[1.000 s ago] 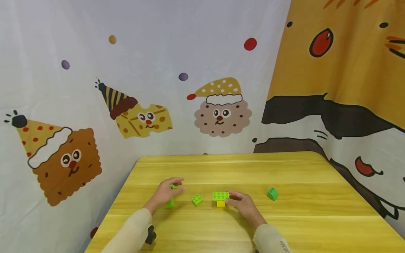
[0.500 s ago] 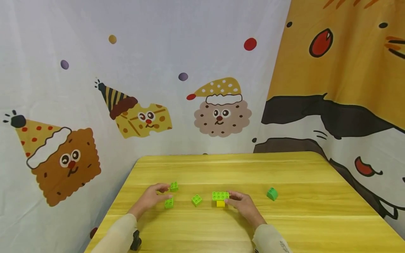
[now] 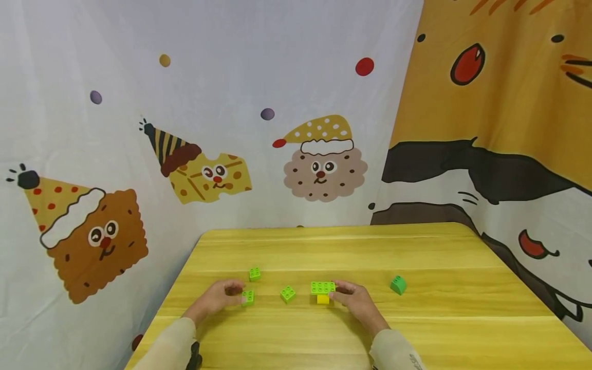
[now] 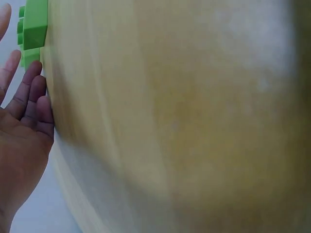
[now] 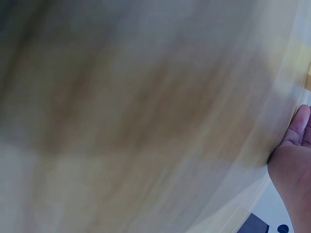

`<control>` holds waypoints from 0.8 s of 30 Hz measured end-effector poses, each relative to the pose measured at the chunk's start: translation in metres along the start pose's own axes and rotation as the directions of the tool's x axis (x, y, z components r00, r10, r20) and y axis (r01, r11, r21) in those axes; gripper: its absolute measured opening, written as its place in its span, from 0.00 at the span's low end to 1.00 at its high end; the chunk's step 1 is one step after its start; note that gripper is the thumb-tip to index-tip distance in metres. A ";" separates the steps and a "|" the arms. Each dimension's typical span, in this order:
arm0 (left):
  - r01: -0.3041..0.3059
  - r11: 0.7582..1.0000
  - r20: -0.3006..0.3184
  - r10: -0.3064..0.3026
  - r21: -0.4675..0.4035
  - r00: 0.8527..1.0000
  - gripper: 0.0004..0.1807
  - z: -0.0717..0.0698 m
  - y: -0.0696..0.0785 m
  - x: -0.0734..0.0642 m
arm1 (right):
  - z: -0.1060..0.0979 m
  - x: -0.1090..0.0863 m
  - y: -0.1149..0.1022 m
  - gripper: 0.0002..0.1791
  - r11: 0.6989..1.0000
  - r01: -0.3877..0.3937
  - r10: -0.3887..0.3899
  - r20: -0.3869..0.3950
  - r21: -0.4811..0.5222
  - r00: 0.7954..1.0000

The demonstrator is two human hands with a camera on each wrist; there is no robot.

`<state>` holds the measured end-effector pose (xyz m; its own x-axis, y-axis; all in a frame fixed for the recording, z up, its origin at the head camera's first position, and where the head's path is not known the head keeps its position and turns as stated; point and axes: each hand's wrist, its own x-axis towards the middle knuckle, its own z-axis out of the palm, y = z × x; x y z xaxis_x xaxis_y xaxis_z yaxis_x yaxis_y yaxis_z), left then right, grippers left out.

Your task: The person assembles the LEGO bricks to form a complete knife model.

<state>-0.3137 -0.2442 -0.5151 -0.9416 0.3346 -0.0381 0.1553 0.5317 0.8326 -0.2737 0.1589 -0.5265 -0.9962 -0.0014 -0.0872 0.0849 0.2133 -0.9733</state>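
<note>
In the head view my left hand is at the left of the table, thumb tip right at a lime-green toy brick with its fingers spread apart from the thumb. The left wrist view has this hand's loosely bent fingers below a green brick. My right hand holds the right end of a long lime-green brick between thumb and fingers. Under that brick sits a yellow brick. Only part of the right hand shows in the right wrist view.
Between the hands lies a square lime-green brick, turned at an angle. Another small lime-green brick lies farther back on the left. A darker green, curved-top brick is to the right. The wooden table meets a printed curtain behind.
My left hand has drawn back leftward and toward me, from over the two left bricks to beside the nearer one. The right hand and the stacked bricks have stayed in place.
</note>
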 end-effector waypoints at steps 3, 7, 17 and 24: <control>0.003 1.000 0.001 -0.003 0.003 1.000 0.28 0.002 -0.001 0.000 | 0.000 0.000 -0.001 0.29 1.000 0.002 -0.002 0.000 0.000 1.000; 0.024 1.000 0.000 -0.024 0.001 1.000 0.27 0.004 -0.001 0.001 | 0.001 -0.001 -0.001 0.27 1.000 0.006 -0.005 -0.008 0.005 1.000; 0.054 0.998 -0.011 -0.054 0.039 0.999 0.24 0.007 -0.001 0.003 | 0.002 -0.001 -0.001 0.27 1.000 0.014 -0.014 -0.014 0.004 1.000; 0.059 0.997 -0.033 -0.058 0.051 0.998 0.22 0.008 0.000 0.002 | 0.001 0.001 0.001 0.29 1.000 0.024 -0.024 -0.001 0.007 1.000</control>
<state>-0.3131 -0.2372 -0.5199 -0.9584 0.2773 -0.0676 0.1143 0.5897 0.7995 -0.2746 0.1584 -0.5275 -0.9979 -0.0055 -0.0638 0.0613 0.2062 -0.9766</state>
